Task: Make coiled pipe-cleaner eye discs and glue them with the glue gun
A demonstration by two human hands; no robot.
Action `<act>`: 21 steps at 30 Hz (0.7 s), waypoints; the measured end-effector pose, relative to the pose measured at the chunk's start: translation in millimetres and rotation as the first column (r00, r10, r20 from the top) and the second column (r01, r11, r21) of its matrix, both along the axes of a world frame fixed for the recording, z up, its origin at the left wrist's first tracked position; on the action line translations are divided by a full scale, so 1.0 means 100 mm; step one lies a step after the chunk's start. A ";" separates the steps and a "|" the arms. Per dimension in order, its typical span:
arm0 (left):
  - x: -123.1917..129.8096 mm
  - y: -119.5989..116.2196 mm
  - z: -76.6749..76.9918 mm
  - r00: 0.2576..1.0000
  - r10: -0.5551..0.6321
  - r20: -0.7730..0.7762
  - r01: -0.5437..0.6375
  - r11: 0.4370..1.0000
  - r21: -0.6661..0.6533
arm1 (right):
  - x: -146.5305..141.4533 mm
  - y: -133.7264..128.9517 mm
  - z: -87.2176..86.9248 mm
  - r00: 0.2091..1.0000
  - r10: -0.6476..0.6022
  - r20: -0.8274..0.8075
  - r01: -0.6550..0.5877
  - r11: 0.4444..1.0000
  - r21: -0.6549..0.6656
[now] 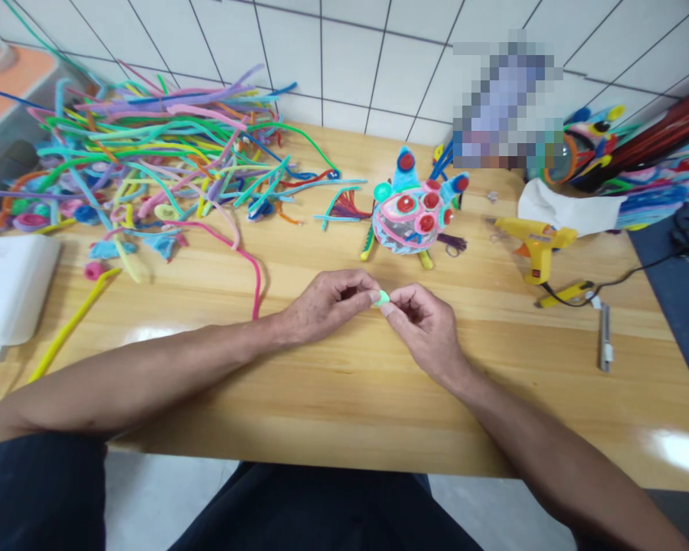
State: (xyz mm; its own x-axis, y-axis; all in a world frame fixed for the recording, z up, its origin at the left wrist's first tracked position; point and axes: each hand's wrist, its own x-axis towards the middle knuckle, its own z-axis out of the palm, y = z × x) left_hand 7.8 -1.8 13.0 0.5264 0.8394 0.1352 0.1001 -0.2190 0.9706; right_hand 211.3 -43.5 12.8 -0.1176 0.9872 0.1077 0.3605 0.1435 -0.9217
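From where I'm standing, the small light-green piece, soft-looking and rounded point(382, 297), is up between the fingertips, over the near half of the pale wooden bench point(333, 398). The left hand point(321, 306) pinches one side of it, the right hand point(430, 329) the other; each grip is just thumb and finger closed on an edge. With so little to hold, it could spring out or bend out of shape if one side pulled harder or a fingertip slid.

Just beyond the hands stands the colourful animal-like figure with red gems and blue ears point(410, 218); a forward knock from the knuckles might tip it or snag its tassels. Left of them, the long crimson fuzzy stem point(256, 275) trails from the tangled heap of multicoloured fuzzy stems point(149, 145), where a dropped scrap could get lost. To the right lie the yellow glue gun point(540, 241), its black cord point(625, 277) crossing the yellow-handled cutter point(568, 295), and a slim grey cutter point(605, 337). A reach that way might catch the cord and drag the gun.
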 end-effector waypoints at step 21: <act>0.01 0.00 -0.03 0.999 -0.027 0.041 0.027 1.000 0.011 | 0.00 -0.01 -0.01 0.999 0.001 0.054 -0.007 0.992 0.126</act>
